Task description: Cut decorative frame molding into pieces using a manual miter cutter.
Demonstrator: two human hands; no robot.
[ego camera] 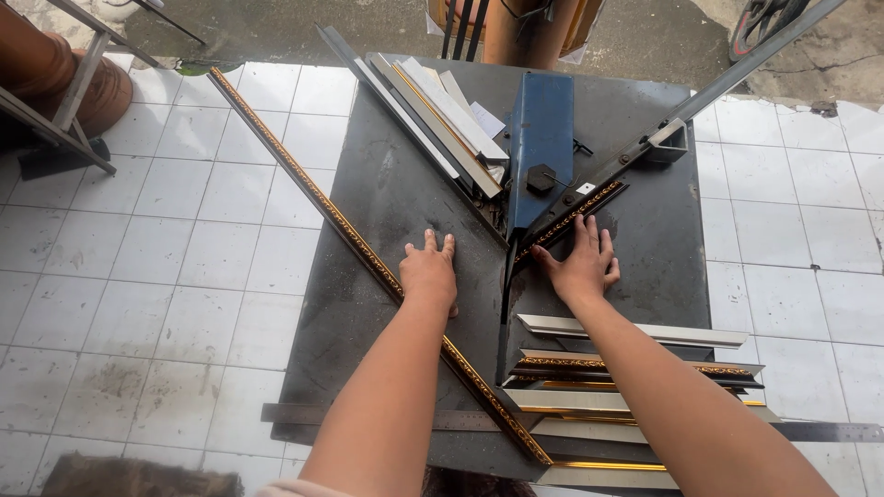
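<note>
The left hand [429, 273] lies flat and open, palm down, fingers stretched forward on the dark bench [387, 193], gripping nothing. Its little-finger side touches or nearly touches a long ornate frame moulding [304, 184], dark with a gold pattern, that runs diagonally from the far left of the tiled floor [166, 239] across the bench and under the forearm toward the near edge.

The right hand [582, 262] is also open, fingers spread and pressed down on a shorter piece of gold-patterned moulding [573, 217]. That piece lies against the right-hand angled guide rail [645, 152] of a blue mitre cutter [541, 138] standing at the middle of the bench; its near end points toward the cutter's blade slot, just left of the right thumb.

On the far side of the cutter, a bundle of white and grey moulding strips [442, 120] rests along the left-hand guide, angled away to the upper left. Near the right forearm a stack of cut moulding pieces [626, 387], white, black and gold with mitred ends, lies at the near right corner of the bench. A steel ruler [829, 431] lies across the near edge, partly under the stack. A brown clay pot [55, 74] stands on the floor at far left.
</note>
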